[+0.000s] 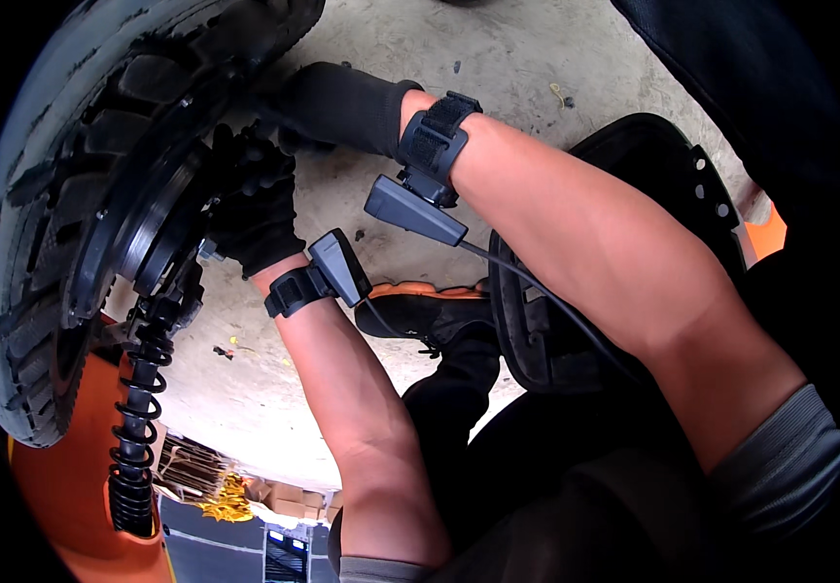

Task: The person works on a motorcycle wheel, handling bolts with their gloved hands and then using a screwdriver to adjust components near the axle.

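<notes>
Both hands wear black gloves and are at the hub side of a large wheel with a knobbly black tyre (26,223). My left hand (255,219) is beside the round metal hub (153,219), its fingers bent inward at the dark parts there; what they grip is hidden. Farther away, my right hand (342,109) reaches in from the right toward the same place. Its fingers are lost in the shadow by the tyre. Below the hub, a black shock absorber with a coil spring (136,418) runs down to an orange body panel (70,466). A bolt (209,250) sticks out near my left wrist.
Strapped to my wrists are grey boxes (415,210) with cables. A black padded piece (527,321) stands at the right, by my shoe (430,309). Concrete floor (498,58) lies beneath. Cardboard boxes (289,498) and a yellow bundle (227,499) appear at the bottom left.
</notes>
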Motion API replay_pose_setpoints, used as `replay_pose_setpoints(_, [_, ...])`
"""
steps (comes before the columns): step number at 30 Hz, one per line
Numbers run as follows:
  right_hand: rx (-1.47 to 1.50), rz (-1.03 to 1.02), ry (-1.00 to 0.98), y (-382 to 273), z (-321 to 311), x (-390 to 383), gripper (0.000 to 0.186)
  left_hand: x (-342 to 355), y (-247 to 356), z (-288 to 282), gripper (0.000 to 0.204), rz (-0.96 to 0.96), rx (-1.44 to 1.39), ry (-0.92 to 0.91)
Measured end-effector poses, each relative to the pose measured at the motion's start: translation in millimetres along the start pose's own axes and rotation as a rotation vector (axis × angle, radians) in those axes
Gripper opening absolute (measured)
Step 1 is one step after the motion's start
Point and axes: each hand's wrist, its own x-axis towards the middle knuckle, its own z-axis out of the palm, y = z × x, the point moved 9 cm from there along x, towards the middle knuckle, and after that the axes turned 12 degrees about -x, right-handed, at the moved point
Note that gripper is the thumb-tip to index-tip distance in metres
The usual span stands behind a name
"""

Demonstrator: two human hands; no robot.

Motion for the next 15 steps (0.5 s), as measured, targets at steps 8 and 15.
replay_pose_setpoints(8, [-0.100, -0.071, 0.047, -11, -11, -7, 0.033, 8, -9, -2, 0.048, -0.121, -0.067, -0.117])
replay_pose_setpoints(15, [-0.215, 0.029, -0.031, -7, -11, -3, 0.021, 6, -12, 3, 0.041, -0.096, -0.024, -0.074])
